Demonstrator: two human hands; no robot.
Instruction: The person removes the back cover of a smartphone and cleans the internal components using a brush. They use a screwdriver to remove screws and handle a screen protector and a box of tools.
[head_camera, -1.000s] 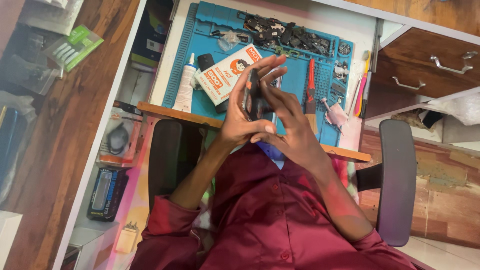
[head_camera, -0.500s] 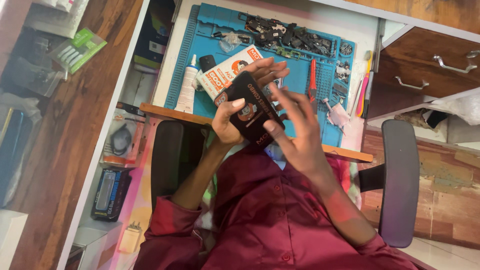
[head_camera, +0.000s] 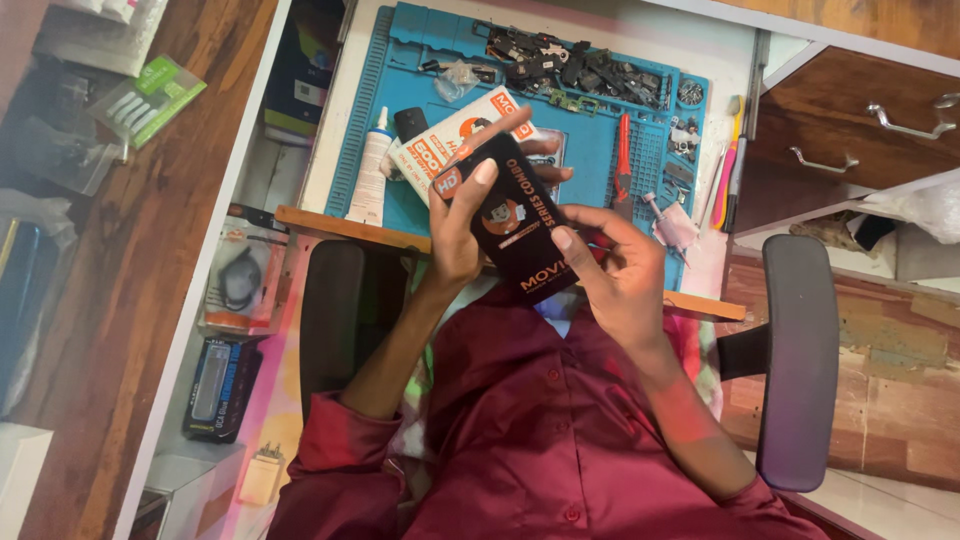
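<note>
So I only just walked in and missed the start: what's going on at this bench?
A person in a maroon shirt holds a flat black printed package in both hands, left hand on one edge, right hand on the other, above a blue work mat strewn with small dark parts.

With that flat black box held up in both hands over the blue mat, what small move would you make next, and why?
Probably slide a thumb to the box's end to open it. Both hands grip the black box: left hand along one long edge, right hand along the other, and it appears shut, held in the air above the blue mat.
</note>
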